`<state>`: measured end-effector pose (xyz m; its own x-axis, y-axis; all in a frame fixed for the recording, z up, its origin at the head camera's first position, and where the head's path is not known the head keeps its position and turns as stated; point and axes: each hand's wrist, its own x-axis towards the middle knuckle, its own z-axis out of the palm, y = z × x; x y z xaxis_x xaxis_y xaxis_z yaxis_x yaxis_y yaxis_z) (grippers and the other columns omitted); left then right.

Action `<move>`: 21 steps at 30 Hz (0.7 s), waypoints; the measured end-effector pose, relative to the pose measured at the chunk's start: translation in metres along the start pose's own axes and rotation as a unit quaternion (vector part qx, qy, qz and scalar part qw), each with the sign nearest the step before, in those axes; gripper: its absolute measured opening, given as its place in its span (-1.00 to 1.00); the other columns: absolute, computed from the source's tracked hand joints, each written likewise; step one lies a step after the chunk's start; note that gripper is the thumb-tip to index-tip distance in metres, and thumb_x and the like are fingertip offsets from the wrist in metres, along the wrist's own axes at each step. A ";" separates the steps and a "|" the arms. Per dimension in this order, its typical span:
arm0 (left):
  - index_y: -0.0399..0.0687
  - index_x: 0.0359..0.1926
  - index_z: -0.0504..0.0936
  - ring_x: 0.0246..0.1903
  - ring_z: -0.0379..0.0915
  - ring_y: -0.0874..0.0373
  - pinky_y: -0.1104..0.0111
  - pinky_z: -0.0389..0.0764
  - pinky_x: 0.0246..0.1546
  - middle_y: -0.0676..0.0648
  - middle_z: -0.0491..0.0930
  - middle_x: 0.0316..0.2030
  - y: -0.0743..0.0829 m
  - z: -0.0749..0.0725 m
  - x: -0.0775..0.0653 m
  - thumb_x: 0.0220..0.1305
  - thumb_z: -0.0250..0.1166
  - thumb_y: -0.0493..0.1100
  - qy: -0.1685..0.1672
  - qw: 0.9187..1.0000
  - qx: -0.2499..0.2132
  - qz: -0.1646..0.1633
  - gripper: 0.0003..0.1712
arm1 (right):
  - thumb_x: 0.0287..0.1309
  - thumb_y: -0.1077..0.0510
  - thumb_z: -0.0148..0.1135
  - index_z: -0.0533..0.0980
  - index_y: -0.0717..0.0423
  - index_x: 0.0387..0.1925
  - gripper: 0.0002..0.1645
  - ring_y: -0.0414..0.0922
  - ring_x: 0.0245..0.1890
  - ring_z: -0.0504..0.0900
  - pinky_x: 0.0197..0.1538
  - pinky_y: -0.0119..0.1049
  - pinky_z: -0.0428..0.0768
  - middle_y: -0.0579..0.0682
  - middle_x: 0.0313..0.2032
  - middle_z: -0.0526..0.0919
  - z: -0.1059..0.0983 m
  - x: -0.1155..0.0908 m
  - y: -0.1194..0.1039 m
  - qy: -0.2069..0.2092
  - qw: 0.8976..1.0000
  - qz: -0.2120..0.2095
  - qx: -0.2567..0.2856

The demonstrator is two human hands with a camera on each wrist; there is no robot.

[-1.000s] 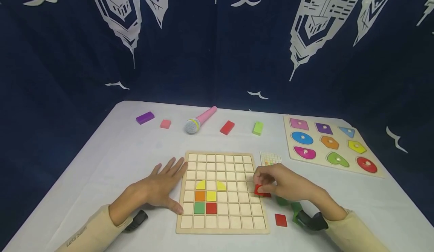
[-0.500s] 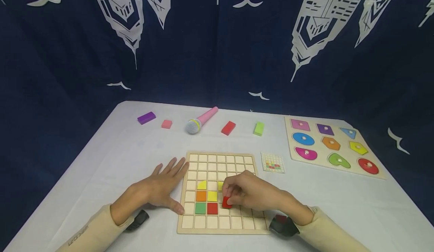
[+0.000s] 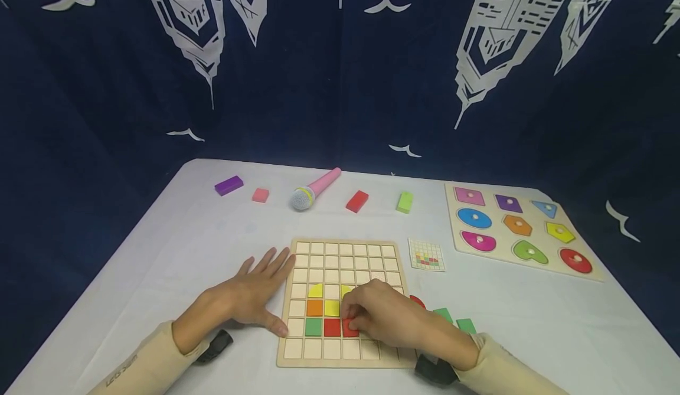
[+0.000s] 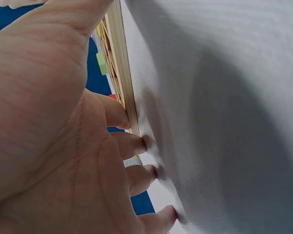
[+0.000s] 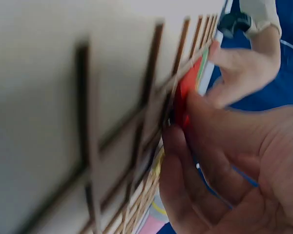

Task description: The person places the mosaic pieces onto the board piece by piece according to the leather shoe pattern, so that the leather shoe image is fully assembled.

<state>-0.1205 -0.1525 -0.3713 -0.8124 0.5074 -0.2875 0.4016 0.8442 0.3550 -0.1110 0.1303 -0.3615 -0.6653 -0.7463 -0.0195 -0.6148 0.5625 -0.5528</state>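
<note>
The right hand [image 3: 388, 312] has its grip pinched on a red square [image 3: 349, 327]. That square is at the wooden board [image 3: 321, 362], right next to a second red square [image 3: 332, 327]; I can't tell if it lies flat. The left hand [image 3: 252, 294] has its fingers spread apart, by the board's left edge, on the white counter [image 3: 159, 247].
</note>
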 end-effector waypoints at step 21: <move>-0.23 0.59 -0.14 0.57 -0.43 -0.27 -0.30 -0.24 0.47 -0.28 -0.25 0.59 0.000 0.002 0.001 -0.23 0.50 0.45 0.001 1.000 0.001 -0.003 0.58 | 0.23 -0.30 0.26 0.40 -0.32 0.36 -0.32 -0.14 0.26 0.45 0.16 -0.21 0.64 -0.26 0.41 0.37 0.009 -0.063 -0.013 -0.081 0.988 0.013 -0.132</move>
<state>-0.1202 -0.1516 -0.3733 -0.8156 0.5014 -0.2887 0.3968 0.8479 0.3517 -0.0574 0.1666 -0.3608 -0.6189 -0.7657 -0.1754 -0.7017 0.6392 -0.3146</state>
